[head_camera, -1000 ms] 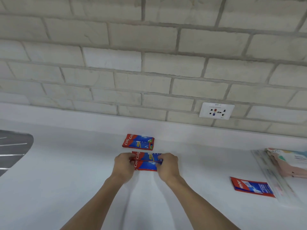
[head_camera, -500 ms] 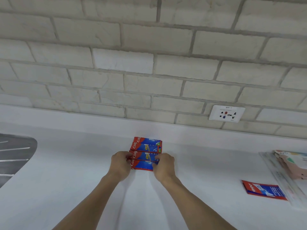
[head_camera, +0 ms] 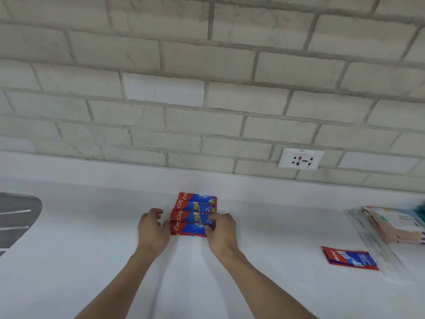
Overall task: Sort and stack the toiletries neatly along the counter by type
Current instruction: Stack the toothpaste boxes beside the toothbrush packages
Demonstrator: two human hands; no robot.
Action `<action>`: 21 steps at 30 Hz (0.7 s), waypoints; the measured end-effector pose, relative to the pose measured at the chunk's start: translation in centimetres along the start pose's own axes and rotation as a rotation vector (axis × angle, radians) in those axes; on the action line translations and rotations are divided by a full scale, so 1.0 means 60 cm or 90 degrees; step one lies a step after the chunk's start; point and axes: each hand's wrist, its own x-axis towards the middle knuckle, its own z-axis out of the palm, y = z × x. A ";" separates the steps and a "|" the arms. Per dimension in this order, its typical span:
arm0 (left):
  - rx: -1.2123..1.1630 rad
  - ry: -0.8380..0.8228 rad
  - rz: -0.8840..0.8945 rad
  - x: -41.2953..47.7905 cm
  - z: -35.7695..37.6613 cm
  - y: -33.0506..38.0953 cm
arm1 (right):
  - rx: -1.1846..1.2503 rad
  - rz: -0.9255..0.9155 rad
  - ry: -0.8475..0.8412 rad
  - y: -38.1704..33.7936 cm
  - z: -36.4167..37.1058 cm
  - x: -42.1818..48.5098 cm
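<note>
Pushed together now, toothpaste boxes (head_camera: 195,216), long axes left-right

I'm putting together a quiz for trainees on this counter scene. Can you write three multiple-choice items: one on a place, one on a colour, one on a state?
1. Where is the wall socket?
A) above and right of the grouped boxes
B) below them
C) left of them

2. The grouped boxes are mainly
A) green
B) red and blue
C) black

3. The lone box at right is
A) standing upright
B) in a hand
C) lying flat on the counter

Answers:
1 A, it is set in the brick wall, up and right of them.
2 B, red ends with blue middles.
3 C, its broad face is up and nothing touches it.
</note>
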 end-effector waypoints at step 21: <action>0.035 -0.140 0.188 -0.205 0.137 0.182 | 0.029 -0.012 0.106 0.178 -0.259 -0.123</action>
